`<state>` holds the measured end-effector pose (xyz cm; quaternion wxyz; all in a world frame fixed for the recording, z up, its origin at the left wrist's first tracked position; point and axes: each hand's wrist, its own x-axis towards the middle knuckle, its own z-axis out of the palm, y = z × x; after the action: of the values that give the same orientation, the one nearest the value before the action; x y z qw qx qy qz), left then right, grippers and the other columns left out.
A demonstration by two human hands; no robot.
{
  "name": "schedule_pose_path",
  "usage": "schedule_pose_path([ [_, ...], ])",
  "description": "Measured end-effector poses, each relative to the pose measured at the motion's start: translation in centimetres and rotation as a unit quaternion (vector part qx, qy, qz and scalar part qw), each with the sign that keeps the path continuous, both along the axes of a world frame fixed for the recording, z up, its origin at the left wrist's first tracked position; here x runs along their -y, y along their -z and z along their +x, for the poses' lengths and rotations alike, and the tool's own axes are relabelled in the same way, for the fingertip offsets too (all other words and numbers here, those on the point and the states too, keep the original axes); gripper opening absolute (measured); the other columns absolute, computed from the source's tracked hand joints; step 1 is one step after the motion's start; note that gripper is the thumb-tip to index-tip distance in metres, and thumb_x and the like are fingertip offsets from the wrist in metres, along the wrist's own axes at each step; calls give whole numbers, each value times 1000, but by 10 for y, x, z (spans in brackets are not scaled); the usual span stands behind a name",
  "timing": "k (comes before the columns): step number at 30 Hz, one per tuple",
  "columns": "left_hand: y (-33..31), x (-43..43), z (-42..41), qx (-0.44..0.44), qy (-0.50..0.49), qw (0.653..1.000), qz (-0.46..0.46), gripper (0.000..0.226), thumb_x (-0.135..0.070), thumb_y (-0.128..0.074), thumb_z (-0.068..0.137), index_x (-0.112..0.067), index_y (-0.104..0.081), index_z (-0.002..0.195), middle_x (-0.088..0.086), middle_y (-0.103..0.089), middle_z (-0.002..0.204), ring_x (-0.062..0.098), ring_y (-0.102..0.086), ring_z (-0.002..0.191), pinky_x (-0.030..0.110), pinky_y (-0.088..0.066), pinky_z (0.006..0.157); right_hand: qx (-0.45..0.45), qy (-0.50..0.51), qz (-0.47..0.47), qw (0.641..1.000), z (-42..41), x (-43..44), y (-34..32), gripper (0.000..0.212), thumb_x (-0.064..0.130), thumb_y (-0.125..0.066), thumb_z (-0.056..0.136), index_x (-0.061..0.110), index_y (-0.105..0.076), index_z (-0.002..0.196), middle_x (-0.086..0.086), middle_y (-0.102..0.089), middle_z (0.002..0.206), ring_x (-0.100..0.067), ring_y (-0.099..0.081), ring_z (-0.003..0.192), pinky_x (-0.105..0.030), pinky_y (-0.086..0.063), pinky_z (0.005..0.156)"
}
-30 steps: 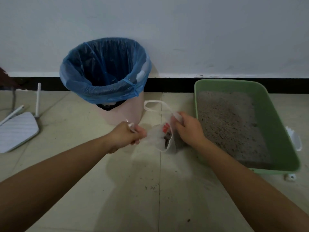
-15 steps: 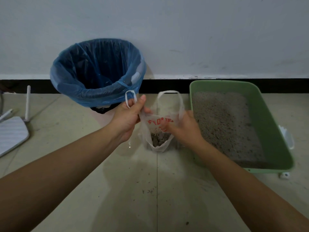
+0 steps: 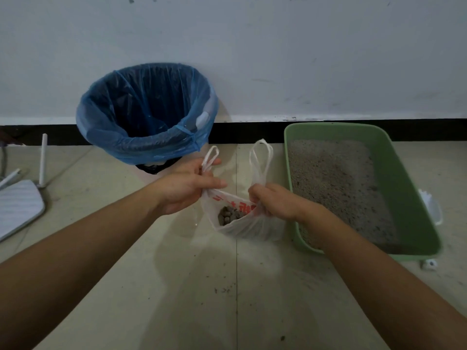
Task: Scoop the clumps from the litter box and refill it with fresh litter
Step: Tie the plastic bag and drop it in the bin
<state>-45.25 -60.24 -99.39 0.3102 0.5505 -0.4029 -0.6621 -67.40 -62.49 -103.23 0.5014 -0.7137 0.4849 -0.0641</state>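
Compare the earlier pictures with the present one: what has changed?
The left hand and right hand, both gripping the small white plastic bag throughout, raised its handles and pulled its mouth open, showing grey clumps inside. The blue-lined waste bin and green plastic litter box stayed put.

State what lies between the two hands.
A white bag holding dark clumps, stretched between the left hand and right hand, each gripping a handle; seen in the head view.
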Motion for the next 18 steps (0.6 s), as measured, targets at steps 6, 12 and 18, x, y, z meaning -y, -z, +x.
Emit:
schedule_pose_path([
  [6,-7,-3,-24,2,52,998,-45,54,-16,-79,71,-18,-56,120,-7,-67,76,6,-66,81,25,-49,92,-171,-98,-156,968,17,-8,-8,45,39,-34,101,15,-46,64,-4,-48,65,-18,-43,57,-31,-35,58],
  [12,2,-3,-26,51,-92,993,-61,35,-39,-48,100,-8,-65,100,-14,-58,54,-2,-56,53,23,-45,68,-59,-56,-214,974,12,-2,2,35,41,-47,99,16,-56,77,-1,-55,69,-18,-51,61,-32,-39,57],
  [18,3,3,-3,-81,-101,991,-37,7,-8,-57,94,-15,-54,95,-2,-49,75,6,-49,62,24,-44,69,117,112,-169,972,-9,5,24,27,29,-47,103,18,-67,89,2,-56,80,-8,-51,68,-17,-40,62],
])
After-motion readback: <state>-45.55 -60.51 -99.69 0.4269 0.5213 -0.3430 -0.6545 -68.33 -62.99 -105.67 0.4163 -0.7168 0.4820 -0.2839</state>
